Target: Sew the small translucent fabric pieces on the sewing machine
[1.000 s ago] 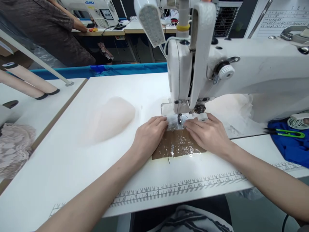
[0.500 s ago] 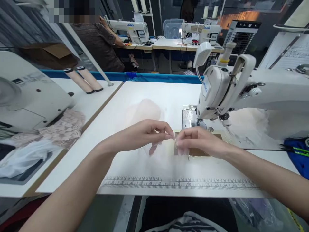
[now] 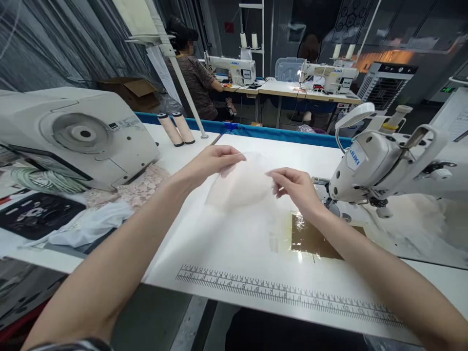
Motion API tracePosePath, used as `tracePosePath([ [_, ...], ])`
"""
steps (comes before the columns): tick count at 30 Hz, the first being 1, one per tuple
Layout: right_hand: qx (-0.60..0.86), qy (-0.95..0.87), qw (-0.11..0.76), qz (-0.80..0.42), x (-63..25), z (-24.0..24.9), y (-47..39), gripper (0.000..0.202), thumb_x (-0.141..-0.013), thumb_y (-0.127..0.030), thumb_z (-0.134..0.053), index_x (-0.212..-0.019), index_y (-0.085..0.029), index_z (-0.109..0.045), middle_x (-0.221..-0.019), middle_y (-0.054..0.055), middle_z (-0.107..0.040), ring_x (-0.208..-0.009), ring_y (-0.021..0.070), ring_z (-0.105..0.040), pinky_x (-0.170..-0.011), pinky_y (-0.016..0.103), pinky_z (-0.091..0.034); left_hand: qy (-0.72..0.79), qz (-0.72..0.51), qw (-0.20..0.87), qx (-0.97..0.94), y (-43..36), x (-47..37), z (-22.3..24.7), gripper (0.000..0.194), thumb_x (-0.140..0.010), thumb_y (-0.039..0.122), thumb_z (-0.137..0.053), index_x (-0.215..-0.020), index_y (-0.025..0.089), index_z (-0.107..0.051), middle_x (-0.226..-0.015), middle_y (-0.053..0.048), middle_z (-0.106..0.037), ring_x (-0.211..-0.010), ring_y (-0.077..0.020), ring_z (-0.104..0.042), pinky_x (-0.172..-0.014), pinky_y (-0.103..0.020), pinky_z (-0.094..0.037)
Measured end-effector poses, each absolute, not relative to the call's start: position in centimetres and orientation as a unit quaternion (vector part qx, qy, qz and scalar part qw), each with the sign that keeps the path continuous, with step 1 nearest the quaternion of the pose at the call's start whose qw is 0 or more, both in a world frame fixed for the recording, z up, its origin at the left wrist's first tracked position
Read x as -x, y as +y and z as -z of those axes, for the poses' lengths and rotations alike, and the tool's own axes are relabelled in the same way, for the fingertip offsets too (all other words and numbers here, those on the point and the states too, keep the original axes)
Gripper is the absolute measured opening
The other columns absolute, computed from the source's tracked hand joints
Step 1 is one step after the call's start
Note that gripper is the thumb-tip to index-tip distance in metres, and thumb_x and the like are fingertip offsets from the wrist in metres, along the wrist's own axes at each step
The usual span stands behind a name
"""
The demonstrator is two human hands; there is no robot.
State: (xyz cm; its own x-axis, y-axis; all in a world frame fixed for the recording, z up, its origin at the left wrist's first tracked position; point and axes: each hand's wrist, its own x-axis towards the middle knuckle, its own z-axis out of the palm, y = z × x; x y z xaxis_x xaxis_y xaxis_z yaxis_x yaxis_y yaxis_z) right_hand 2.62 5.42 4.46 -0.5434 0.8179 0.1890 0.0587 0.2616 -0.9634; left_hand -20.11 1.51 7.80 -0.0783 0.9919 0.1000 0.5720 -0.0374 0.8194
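Note:
A thin, sheer, pale pink piece of fabric (image 3: 239,190) hangs between my hands, above the white table (image 3: 219,243). My left hand (image 3: 219,163) pinches its upper left edge between thumb and fingers. At the fabric's right edge my right hand (image 3: 292,187) is closed in a pinch, thumb against fingertips. The lower part of the cloth looks loose and almost blends with the white surface. Just right of my right hand stands the head of a white sewing machine (image 3: 360,161).
A brown taped patch (image 3: 318,239) and a printed ruler (image 3: 256,287) mark the tabletop. On the left are another machine (image 3: 84,131), two thread cones (image 3: 177,129) and pink lace (image 3: 142,183). More sheer cloth (image 3: 409,214) lies at right. A person (image 3: 193,83) sits beyond.
My hands have moved apart and away from the machine's needle area, further up the table. The fabric is now spread between them. The view has turned left.

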Motion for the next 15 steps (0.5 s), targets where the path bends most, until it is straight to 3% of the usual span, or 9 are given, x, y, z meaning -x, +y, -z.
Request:
tracePosePath([
  [3, 0.381, -0.734, 0.359, -0.432, -0.4, -2.5, 8.5, 0.025, -0.087, -0.026, -0.046, -0.107, -0.015, -0.057, -0.071, -0.001, -0.061, -0.061, 0.0101, -0.060, -0.054, 0.021, -0.046, 0.663, -0.296, 0.255, -0.639, 5.4, 20.6, -7.2, 0.036, -0.076, 0.050, -0.058, -0.082, 0.016, -0.069, -0.066, -0.003, -0.062, -0.056, -0.0120, -0.052, -0.050, -0.023, -0.041],
  [8, 0.431, -0.774, 0.316, -0.341, 0.9, -0.2, 11.2, 0.023, -0.082, -0.018, -0.048, -0.104, -0.019, -0.053, -0.064, -0.005, -0.060, -0.061, 0.0128, -0.058, -0.063, 0.025, -0.045, 0.719, -0.250, 0.173, -0.625, 7.8, 21.1, -3.9, 0.034, -0.071, 0.047, -0.061, -0.086, 0.018, -0.070, -0.072, -0.005, -0.068, -0.071, -0.0202, -0.060, -0.064, -0.028, -0.045],
  [12, 0.451, -0.807, 0.279, -0.261, 1.0, -0.1, 11.1, 0.021, -0.083, -0.019, -0.047, -0.103, -0.023, -0.052, -0.075, -0.002, -0.063, -0.074, 0.0179, -0.059, -0.066, 0.028, -0.041, 0.781, -0.227, 0.082, -0.575, 7.4, 21.4, -2.3, 0.030, -0.075, 0.039, -0.056, -0.098, 0.024, -0.067, -0.093, -0.005, -0.070, -0.093, -0.0265, -0.060, -0.072, -0.032, -0.045],
  [15, 0.466, -0.820, 0.253, -0.216, 1.1, -0.2, 10.9, 0.018, -0.085, -0.021, -0.047, -0.102, -0.024, -0.052, -0.081, 0.000, -0.066, -0.077, 0.0204, -0.059, -0.068, 0.031, -0.040, 0.805, -0.204, 0.051, -0.555, 6.6, 21.5, -2.2, 0.030, -0.078, 0.036, -0.052, -0.102, 0.025, -0.065, -0.091, -0.004, -0.070, -0.094, -0.0266, -0.061, -0.070, -0.032, -0.044],
])
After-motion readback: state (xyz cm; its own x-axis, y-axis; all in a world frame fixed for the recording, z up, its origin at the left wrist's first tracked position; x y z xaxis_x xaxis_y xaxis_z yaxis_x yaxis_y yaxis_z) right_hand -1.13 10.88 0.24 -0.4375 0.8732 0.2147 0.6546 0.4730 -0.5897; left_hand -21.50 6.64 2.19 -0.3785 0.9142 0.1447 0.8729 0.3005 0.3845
